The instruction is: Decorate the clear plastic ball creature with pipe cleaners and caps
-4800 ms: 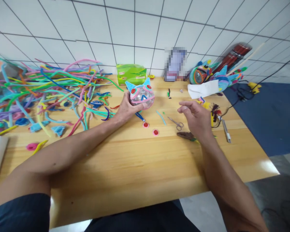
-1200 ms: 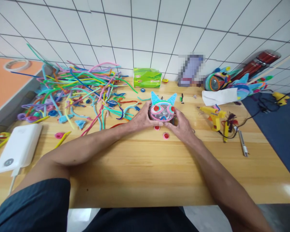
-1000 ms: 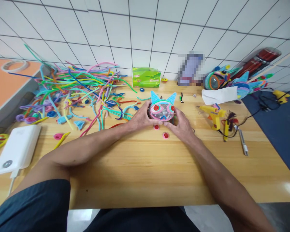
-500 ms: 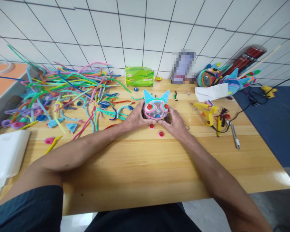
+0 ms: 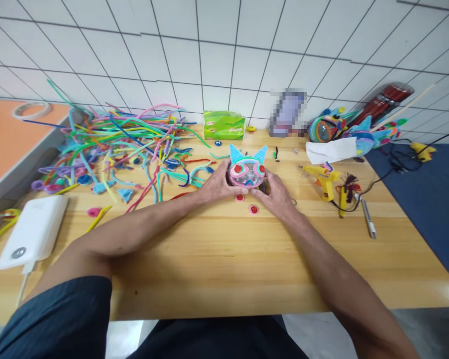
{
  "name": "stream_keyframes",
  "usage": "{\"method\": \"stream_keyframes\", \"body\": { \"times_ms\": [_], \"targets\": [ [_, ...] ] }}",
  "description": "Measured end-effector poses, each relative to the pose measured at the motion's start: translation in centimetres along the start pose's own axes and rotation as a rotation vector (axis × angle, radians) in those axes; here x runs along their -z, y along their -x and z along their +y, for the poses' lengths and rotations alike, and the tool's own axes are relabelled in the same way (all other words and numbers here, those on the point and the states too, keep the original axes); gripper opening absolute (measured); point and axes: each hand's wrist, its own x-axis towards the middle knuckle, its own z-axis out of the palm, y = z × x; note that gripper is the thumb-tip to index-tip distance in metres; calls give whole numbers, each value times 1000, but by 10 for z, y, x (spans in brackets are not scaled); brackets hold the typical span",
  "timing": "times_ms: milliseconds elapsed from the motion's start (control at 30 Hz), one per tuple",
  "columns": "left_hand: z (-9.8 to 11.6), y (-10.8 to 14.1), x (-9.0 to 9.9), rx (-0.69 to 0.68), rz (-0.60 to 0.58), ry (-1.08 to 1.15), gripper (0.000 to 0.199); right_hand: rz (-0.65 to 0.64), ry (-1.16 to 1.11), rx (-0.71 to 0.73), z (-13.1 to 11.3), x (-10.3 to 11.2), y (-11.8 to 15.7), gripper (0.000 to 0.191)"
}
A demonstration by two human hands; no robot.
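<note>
Between my hands is a cat-faced craft with blue pointed ears, red round eyes ringed in pink and white, a blue mouth and a clear, shiny face. My left hand grips its left side, thumb along the bottom. On the other side my right hand is closed round it, its thumb nearly meeting the left one. The craft's back and most of my fingertips are hidden. Just below it on the wooden table lie a red-and-pink disc and a second one closer to my thumbs.
A heap of pipe cleaners spreads over the left. A white power bank lies at front left. Behind stands a green tissue pack. To the right are a yellow glue gun, a utility knife, white paper and a red flask.
The camera view has shifted slightly, so everything sits a little lower and further right. My hands keep the same hold on the cat-faced craft.
</note>
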Motion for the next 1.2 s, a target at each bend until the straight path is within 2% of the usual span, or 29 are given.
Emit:
{"method": "stream_keyframes", "body": {
  "times_ms": [67,133,233,300,367,467,533,600,700,800,933,1067,1200],
  "targets": [
    [3,0,1,-8,39,16,96,24,-8,4,2,2,0,77],
    [6,-1,5,-29,139,3,83,81,-44,13,4,7,0,76],
    [11,-9,17,-8,311,-59,60,233,-137,12,4,15,0,63],
    [14,-17,31,21,366,-90,52,374,-193,-20,2,22,-3,53],
    [16,-23,48,30,324,-164,44,496,-246,-52,-3,31,-8,47],
    [16,-26,70,28,77,-530,33,564,-311,-51,-15,50,-14,42],
    [14,-23,78,20,-115,-815,32,559,-322,-36,-26,64,-15,39],
    [11,-18,81,17,-244,-963,30,547,-321,-32,-39,77,-10,34],
    [8,-13,79,23,-307,-1005,24,478,-297,-54,-57,86,9,29],
    [6,-12,82,33,-303,-1058,19,306,-193,-49,-71,80,37,23],
    [10,-13,97,58,-242,-1103,17,106,-83,37,-79,64,71,18],
    [20,-7,113,62,-164,-1097,27,66,-47,37,-76,60,98,19],
    [25,2,115,63,-138,-1086,28,49,-56,-18,-70,62,116,22]
  ]
}}
